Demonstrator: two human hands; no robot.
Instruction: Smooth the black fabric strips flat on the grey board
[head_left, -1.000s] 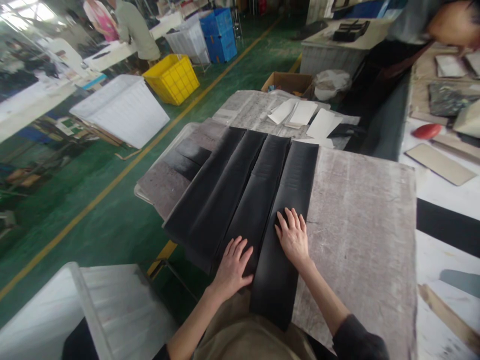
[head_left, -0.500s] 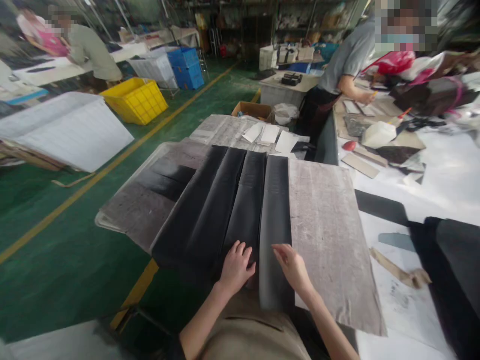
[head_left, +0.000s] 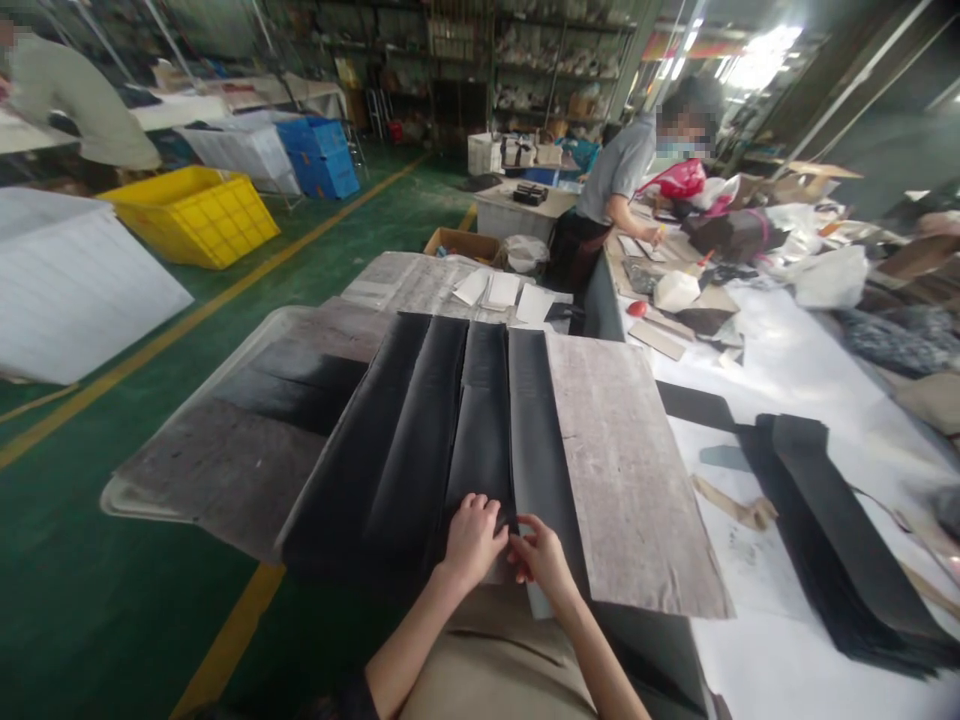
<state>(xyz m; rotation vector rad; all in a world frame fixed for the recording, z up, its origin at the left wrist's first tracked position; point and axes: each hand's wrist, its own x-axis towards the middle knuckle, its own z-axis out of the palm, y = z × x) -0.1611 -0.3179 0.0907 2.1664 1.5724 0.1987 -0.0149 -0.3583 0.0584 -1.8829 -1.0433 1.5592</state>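
Long black strips of sheet material (head_left: 484, 430) lie side by side on a grey, worn board before me. On the near end of one of them rests my left hand (head_left: 472, 540), fingers stretched over its surface and thumb toward the right. Close beside it, my right hand (head_left: 541, 555) has thumb and forefinger brought together at that strip's near right corner; its other fingers curl below. The rightmost strip (head_left: 544, 440), greyer in the light, runs under my right hand. What lies between the fingertips is partly hidden.
The board (head_left: 630, 480) overlaps another board (head_left: 247, 470) at left. White cards (head_left: 501, 290) lie beyond. On the white table (head_left: 795, 600) at right sits a stack of black strips (head_left: 847, 540). A co-worker (head_left: 611, 180) bends over its far end. A yellow crate (head_left: 195, 220) stands at left.
My right hand has moved left and slightly down, from over the rightmost strip to beside my left hand. The view has turned right, showing more of the white table.
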